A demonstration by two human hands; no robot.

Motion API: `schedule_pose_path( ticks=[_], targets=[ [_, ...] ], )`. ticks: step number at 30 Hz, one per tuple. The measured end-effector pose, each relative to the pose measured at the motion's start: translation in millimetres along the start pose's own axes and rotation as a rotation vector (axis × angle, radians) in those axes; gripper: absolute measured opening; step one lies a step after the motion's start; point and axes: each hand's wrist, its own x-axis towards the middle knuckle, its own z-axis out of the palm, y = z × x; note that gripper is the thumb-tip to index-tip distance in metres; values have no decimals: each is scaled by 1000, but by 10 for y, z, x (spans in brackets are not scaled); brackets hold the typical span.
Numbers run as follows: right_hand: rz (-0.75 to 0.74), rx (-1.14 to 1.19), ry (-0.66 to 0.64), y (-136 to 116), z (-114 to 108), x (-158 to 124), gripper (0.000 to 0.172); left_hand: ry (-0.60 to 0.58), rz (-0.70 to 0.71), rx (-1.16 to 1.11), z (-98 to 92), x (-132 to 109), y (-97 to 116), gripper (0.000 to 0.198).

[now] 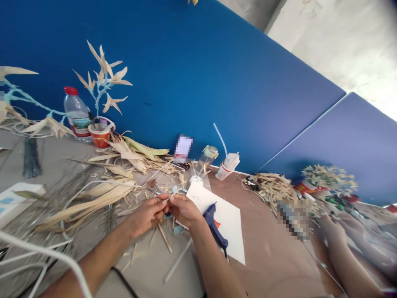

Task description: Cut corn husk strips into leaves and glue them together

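My left hand (149, 213) and my right hand (185, 210) meet over the table, their fingertips pinched together. Something small and pale seems to sit between them, too small to name. Just right of my right hand, a blue hot glue gun (214, 227) lies on a white sheet of paper (233, 217). Dried corn husks (102, 192) spread to the left of my hands, with narrow husk strips (164, 238) beneath them. A clear glue stick (177, 260) rests on the table below, between my forearms.
Behind stand a plastic bottle with a red cap (77, 114), an orange cup (101, 137) beside a husk-flower branch (98, 97), a phone (182, 148), a lidded jar (207, 156) and a paper cup (227, 166). White cable (58, 252) loops at lower left. Another person's arms (344, 248) are at right.
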Motion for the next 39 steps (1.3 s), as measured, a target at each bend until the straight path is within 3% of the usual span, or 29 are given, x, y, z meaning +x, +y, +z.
schedule_pose_path(
  ticks=[9,13,21,28,34,39],
  targets=[
    [-18,6,-26,-31,-43,-29,37,-13,7,18,4,6,-8,32],
    [-104,14,147,-61,6,-12,43,77,57,130,36,18,-6,41],
    [-256,-324,440,-19,57,47,21,244,159,458,39,76,-23,42],
    [-194,-265,367,-50,80,20,20,214,129,229,41,13,59,43],
    [-200,-237,357,-37,107,17,19,215,131,295,5,26,36,39],
    [-201,-197,300,-54,116,-1,22,222,124,210,-7,19,58,38]
  ],
)
